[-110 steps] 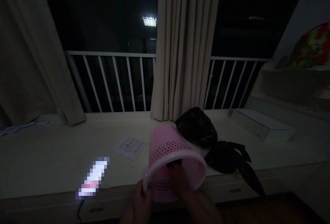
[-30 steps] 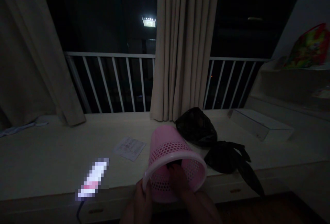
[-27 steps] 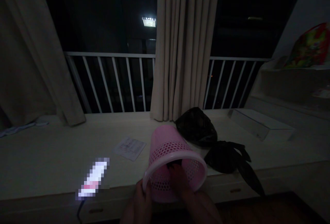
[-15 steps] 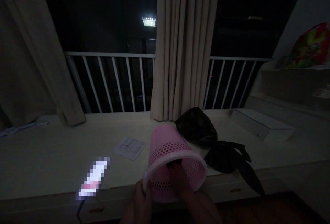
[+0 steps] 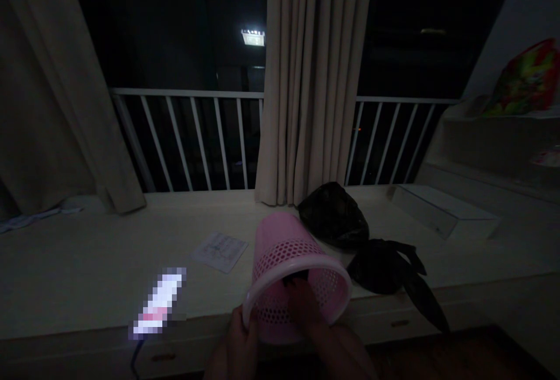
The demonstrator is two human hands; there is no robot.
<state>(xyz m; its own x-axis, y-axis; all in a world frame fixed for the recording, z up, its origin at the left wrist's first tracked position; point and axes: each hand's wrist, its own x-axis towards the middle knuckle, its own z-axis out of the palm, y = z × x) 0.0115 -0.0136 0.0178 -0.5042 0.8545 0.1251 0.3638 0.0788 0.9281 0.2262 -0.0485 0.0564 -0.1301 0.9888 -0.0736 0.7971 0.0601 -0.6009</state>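
A pink plastic wastebasket [image 5: 277,231] with a band of holes lies tilted on the white ledge, its mouth facing me. My left hand [image 5: 243,336] is closed on the left side of its rim. Through the mouth reaches my right hand [image 5: 304,304], deep inside the basket. At its fingertips is a black thing [image 5: 296,276], too dark to make out, and the fingers there look bent in. Just right of the basket sit a full black plastic bag [image 5: 335,217] and a second black bag [image 5: 378,266], knotted, with its ends hanging over the ledge's edge.
A printed paper sheet [image 5: 220,250] lies left of the basket. Farther left is a bright, blurred-out screen [image 5: 160,301] with a cable. A clear box [image 5: 444,211] stands at the right. Behind are a curtain [image 5: 310,77] and white railing [image 5: 188,94]. Drawers front the ledge.
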